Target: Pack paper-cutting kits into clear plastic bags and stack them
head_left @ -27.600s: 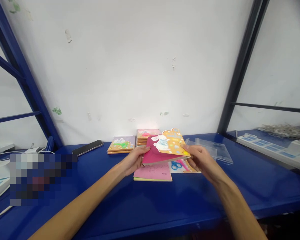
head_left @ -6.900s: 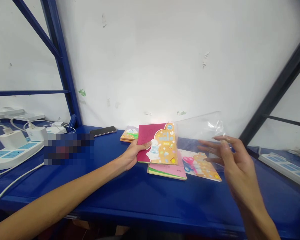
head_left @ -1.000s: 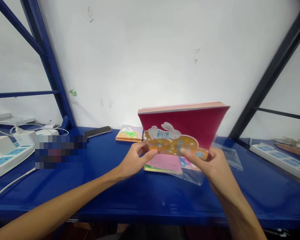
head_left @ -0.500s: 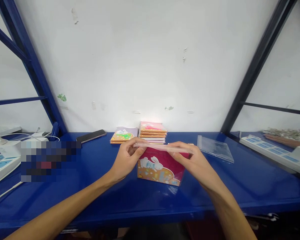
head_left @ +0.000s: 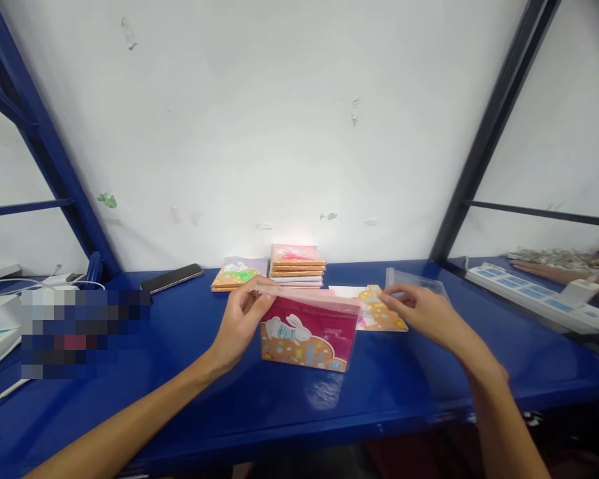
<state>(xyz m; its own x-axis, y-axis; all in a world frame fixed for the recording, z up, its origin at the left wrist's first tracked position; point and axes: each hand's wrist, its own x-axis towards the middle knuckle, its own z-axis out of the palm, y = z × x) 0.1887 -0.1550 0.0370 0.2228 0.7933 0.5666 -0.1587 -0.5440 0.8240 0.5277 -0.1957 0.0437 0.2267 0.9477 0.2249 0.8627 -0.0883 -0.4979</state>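
Blue steel worktop (head_left: pixel 404 412), white wall (head_left: pixel 279 133). One phone (head_left: pixel 171 278), one notebook stack (head_left: pixel 297 263), two loose notebooks (head_left: pixel 238 275) (head_left: pixel 382 318), one rabbit notebook in clear sleeve (head_left: pixel 307 332), upright on worktop between hands. Left hand (head_left: pixel 239 322): fingers (head_left: pixel 252 286) gripping sleeve's top edge. Right hand (head_left: pixel 422 316): fingers (head_left: pixel 394 296) slightly spread, holding nothing, just beside it.

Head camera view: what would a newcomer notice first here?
The crimson notebook with its orange rabbit cover stands out first, standing on edge at the centre of the blue shelf, its top edge under the left hand. The right hand is to its right, near a clear plastic sleeve. Behind them sits a stack of notebooks against the white wall.
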